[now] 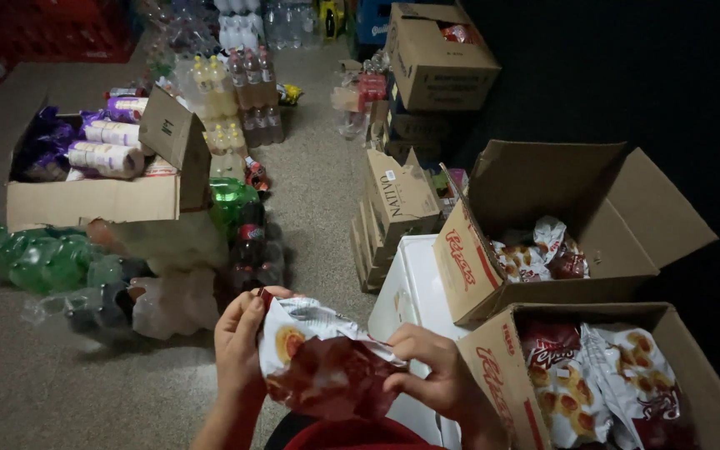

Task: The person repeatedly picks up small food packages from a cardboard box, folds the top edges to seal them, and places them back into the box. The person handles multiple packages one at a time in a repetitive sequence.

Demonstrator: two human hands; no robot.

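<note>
Both hands grip one snack bag [320,358], red and white, held low in the view above the floor [43,392]. Left hand [239,342] has its fingers closed on the bag's left edge; right hand [435,367] pinches the right edge. Just right of the hands, an open box [493,375] holds similar bags; a second open box [468,275] sits behind it. Shrink-wrapped bottles [52,262] lie well to the left.

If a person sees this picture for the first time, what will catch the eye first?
Low in the middle, the left hand and right hand hold a red and white snack bag. To the right stand two open cardboard boxes with more such bags. On the floor at left lie wrapped packs of green bottles.
</note>
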